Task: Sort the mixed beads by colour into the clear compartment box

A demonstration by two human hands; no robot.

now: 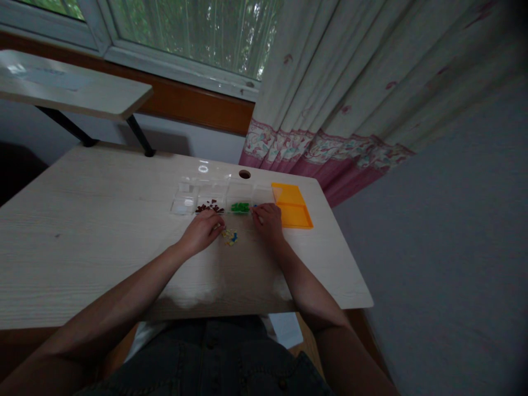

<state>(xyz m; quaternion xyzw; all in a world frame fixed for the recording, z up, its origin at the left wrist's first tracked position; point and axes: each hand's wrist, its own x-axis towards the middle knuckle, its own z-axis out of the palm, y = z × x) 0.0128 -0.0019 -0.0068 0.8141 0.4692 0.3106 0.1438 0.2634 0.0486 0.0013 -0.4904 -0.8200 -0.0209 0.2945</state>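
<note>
My left hand rests on the table at the left edge of a small pile of yellow and blue pieces. Its thumb and fingers are pinched together, and whatever they hold is too small to name. Over the rightmost clear box my right hand is bent with its fingertips together; their contents are hidden. A bit of blue shows beside those fingertips. Between the hands, green pieces fill the front of one clear box. Dark brown pieces lie in the box just beyond my left hand.
A clear box with its lid raised stands at the row's left end. An open orange case lies right of my right hand. Behind the boxes is a round cable hole. A raised shelf stands back left; a curtain hangs behind.
</note>
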